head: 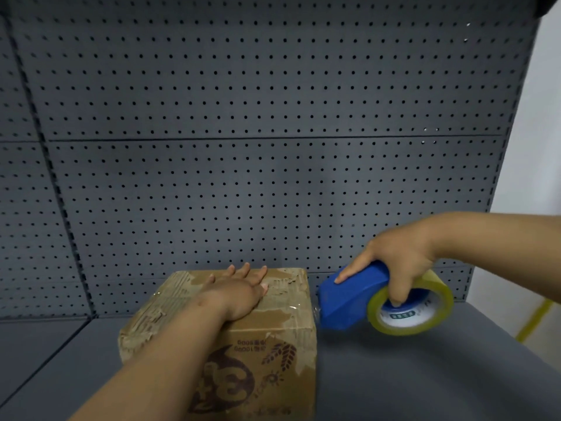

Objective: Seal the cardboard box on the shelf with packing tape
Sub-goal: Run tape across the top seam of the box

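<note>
A worn brown cardboard box (273,338) with printed brown artwork sits on the grey shelf (409,375). My left hand (239,291) lies flat on the box top, fingers spread. My right hand (397,259) grips a blue tape dispenser (349,302) carrying a roll of yellowish clear packing tape (437,311). The dispenser's front end touches the box's upper right edge, where a bit of clear tape shows. A strip of clear tape glints across the box top.
A grey pegboard wall (273,147) rises right behind the box. The shelf surface extends to the left and right of the box. A white wall (534,147) and a yellow floor line (534,317) lie beyond the shelf's right end.
</note>
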Demonstrator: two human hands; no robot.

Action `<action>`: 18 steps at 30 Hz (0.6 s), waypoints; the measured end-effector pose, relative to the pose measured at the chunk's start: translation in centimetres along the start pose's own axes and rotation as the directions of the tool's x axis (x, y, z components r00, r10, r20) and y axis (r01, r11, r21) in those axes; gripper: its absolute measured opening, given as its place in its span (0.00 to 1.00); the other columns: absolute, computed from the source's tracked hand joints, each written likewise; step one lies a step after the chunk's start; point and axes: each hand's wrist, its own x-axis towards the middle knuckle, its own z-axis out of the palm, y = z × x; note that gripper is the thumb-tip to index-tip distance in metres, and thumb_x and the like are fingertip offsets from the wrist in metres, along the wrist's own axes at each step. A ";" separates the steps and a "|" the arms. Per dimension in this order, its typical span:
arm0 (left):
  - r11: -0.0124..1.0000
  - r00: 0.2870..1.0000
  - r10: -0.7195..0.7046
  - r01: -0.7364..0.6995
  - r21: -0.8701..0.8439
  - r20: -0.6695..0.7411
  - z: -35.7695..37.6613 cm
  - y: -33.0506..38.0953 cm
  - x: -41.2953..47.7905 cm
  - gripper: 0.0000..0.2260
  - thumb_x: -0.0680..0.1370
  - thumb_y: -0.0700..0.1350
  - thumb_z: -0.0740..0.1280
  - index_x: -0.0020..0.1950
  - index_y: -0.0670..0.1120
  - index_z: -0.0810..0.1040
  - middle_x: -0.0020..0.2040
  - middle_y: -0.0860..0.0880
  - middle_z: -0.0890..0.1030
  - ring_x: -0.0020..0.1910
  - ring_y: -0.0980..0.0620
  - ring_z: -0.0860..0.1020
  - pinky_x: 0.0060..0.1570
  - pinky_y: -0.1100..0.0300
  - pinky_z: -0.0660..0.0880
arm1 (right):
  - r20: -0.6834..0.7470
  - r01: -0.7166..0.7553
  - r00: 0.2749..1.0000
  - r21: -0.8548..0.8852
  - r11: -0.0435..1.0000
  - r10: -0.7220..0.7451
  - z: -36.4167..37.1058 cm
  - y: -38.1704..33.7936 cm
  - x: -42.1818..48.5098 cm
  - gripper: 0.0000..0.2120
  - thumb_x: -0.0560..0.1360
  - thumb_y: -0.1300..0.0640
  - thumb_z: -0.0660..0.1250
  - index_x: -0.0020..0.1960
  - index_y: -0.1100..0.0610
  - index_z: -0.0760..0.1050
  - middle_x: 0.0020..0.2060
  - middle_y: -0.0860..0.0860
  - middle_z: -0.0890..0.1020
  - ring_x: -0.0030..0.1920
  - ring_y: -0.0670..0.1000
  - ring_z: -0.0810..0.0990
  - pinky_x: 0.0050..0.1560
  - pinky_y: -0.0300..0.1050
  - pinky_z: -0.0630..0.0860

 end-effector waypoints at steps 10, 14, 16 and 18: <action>1.000 1.000 -0.002 0.002 0.002 0.018 -0.2 0.1 -0.2 0.24 0.80 0.59 0.43 0.76 0.60 0.43 0.79 0.52 0.43 0.77 0.47 0.42 0.74 0.44 0.41 | 0.011 -0.006 1.000 -0.247 0.969 0.009 -1.0 -1.3 -0.9 0.37 0.66 0.55 0.70 0.67 0.28 0.60 0.53 0.48 0.74 0.42 0.47 0.75 0.42 0.40 0.73; 1.000 1.000 -0.007 0.007 0.009 0.009 -0.2 0.1 -0.4 0.24 0.80 0.59 0.42 0.76 0.60 0.43 0.79 0.52 0.43 0.78 0.47 0.42 0.74 0.44 0.42 | -0.085 -0.026 0.996 -0.428 0.903 -0.011 -0.4 -2.2 0.9 0.35 0.67 0.52 0.69 0.68 0.32 0.62 0.52 0.49 0.74 0.41 0.48 0.73 0.35 0.38 0.69; 1.000 1.000 -0.005 0.005 0.012 0.014 -0.3 0.2 -0.4 0.24 0.80 0.59 0.43 0.76 0.60 0.43 0.79 0.52 0.43 0.78 0.47 0.42 0.74 0.44 0.42 | -0.113 -0.044 0.993 -0.599 0.799 -0.030 0.8 -1.3 1.6 0.34 0.65 0.53 0.68 0.68 0.33 0.63 0.50 0.48 0.77 0.46 0.51 0.76 0.41 0.43 0.75; 1.000 1.000 -0.002 0.002 0.016 0.008 -0.3 0.2 -0.2 0.24 0.80 0.59 0.43 0.76 0.60 0.43 0.79 0.52 0.43 0.78 0.48 0.42 0.74 0.44 0.42 | -0.078 -0.066 0.997 -0.564 0.823 0.027 2.0 0.5 1.5 0.35 0.64 0.51 0.69 0.68 0.32 0.63 0.49 0.48 0.76 0.47 0.52 0.77 0.46 0.46 0.75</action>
